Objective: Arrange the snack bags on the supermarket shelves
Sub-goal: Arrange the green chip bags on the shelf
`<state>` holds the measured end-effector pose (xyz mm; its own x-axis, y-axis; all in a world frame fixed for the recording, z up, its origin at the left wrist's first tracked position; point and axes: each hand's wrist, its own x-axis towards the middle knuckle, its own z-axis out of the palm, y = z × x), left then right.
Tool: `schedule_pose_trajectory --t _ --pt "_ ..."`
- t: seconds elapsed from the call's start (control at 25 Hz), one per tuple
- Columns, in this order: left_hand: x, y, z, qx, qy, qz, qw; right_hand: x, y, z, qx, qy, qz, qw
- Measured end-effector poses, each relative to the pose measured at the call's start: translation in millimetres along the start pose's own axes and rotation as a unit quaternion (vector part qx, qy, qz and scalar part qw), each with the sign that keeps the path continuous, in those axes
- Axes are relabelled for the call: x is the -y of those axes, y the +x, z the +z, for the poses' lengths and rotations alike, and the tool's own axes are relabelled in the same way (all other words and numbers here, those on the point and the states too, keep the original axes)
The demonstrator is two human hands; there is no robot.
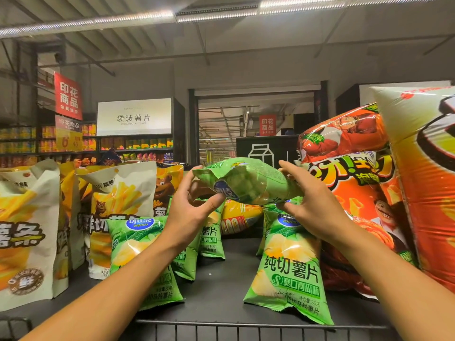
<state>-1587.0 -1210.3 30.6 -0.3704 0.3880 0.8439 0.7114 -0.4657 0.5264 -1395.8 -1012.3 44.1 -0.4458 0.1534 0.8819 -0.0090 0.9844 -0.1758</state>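
Both hands hold one small green chip bag [248,180] level above the dark shelf [221,286]. My left hand [194,207] pinches its left end between thumb and fingers. My right hand [305,203] grips its right end. Below stand more green chip bags: one at the front right [290,269], one at the front left [140,254], and others [211,237] behind my left wrist. A yellow bag [238,217] lies at the back of the gap between them.
White and yellow fry bags [118,210] stand on the left. Big orange puffed bags [364,193] are stacked on the right, one [423,173] close to my right forearm. A wire rail [246,326] runs along the shelf's front edge. Other aisles and signs lie beyond.
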Motion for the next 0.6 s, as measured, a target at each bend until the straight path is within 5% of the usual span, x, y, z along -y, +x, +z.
schedule_pose_trajectory --t 0.28,0.6 --pt "-16 -13 15 0.107 0.041 0.041 0.993 -9 2 4 0.010 -0.029 0.012 0.999" --pt "-11 -14 13 0.112 0.046 0.030 0.992 -4 1 1 0.000 -0.051 0.019 0.999"
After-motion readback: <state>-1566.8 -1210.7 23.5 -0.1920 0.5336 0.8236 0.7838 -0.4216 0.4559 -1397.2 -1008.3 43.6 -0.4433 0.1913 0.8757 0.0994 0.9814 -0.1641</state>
